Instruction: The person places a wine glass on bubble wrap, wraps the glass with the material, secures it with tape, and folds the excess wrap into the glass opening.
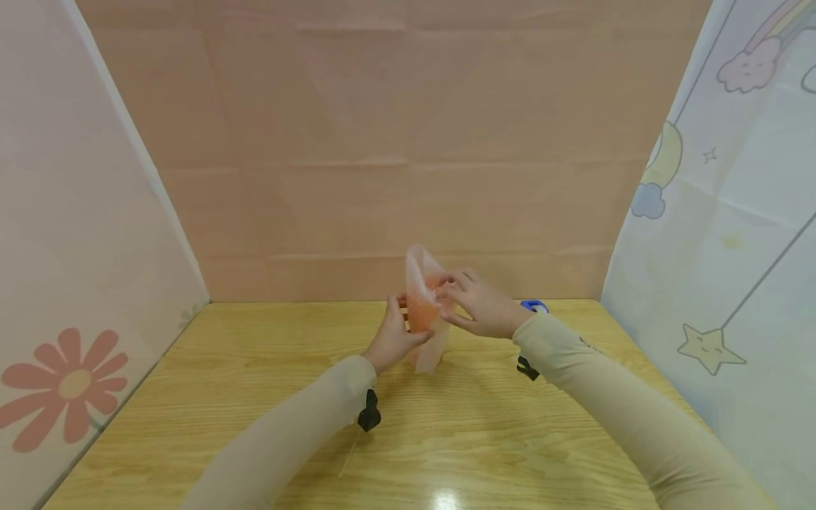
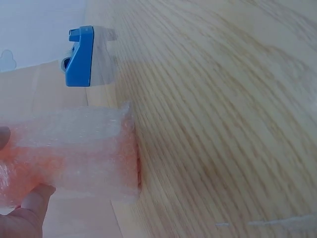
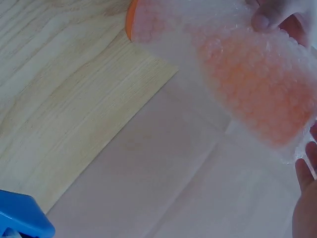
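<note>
Upright near the back of the table stands a roll of clear bubble wrap [image 1: 421,283] around an orange thing [image 3: 262,99], whose kind the wrap hides. Its top opening is loose and folds outward. My left hand [image 1: 395,336] grips the wrapped thing from the left, thumb in front; in the left wrist view the thumb and a fingertip press the bubble wrap [image 2: 74,153]. From the right, my right hand [image 1: 481,304] holds the wrap's upper edge between fingers and thumb. The right wrist view catches only part of the right hand [image 3: 307,203] at that edge.
A blue tape dispenser [image 2: 81,57] stands by the back edge of the table, behind the right wrist in the head view. Wood-grain tabletop [image 1: 478,439] runs toward me. A plain backdrop [image 1: 408,142] closes the back, and printed sheets [image 1: 720,283] hang at the sides.
</note>
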`<act>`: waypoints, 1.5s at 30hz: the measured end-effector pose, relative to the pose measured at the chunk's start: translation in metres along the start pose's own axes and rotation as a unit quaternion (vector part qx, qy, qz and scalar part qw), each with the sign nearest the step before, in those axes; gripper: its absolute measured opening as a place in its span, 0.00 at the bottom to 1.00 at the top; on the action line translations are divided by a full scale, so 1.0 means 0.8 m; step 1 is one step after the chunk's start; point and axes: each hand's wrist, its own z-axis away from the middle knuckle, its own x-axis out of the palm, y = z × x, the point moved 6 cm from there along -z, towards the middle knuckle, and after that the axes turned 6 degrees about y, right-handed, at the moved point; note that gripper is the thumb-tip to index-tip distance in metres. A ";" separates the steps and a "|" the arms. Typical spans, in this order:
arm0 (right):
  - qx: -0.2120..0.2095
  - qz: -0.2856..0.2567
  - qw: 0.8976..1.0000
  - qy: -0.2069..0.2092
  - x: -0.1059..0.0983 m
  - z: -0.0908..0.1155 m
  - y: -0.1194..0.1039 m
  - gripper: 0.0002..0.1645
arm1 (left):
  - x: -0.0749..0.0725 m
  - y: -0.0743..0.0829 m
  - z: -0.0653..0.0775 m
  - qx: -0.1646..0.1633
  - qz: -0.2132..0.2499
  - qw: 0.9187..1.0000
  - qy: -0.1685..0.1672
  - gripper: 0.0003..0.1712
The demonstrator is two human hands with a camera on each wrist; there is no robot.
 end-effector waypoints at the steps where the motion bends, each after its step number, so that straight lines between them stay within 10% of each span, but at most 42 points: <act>1: -0.014 0.010 1.000 -0.001 0.000 -0.001 -0.001 0.18 | 0.000 0.000 0.000 0.001 -0.001 1.000 0.001 0.46; 16: -0.043 0.016 0.998 -0.034 0.016 -0.007 -0.001 0.09 | -0.002 0.002 0.000 -0.013 -0.017 1.000 0.004 0.45; 21: 0.007 -0.043 0.998 -0.040 0.015 -0.007 0.004 0.11 | -0.003 0.001 -0.001 -0.015 -0.012 1.000 0.006 0.45; 26: 0.035 -0.072 0.996 0.048 0.003 0.002 0.013 0.12 | -0.004 0.000 0.000 -0.011 -0.006 1.000 0.009 0.45; 31: -0.054 -0.021 0.989 0.136 -0.011 0.015 0.008 0.11 | -0.002 0.001 0.000 -0.006 0.000 1.000 0.005 0.45; 45: -0.049 -0.018 0.992 0.111 -0.006 0.015 0.010 0.12 | 0.000 0.002 -0.001 -0.011 0.002 1.000 0.006 0.45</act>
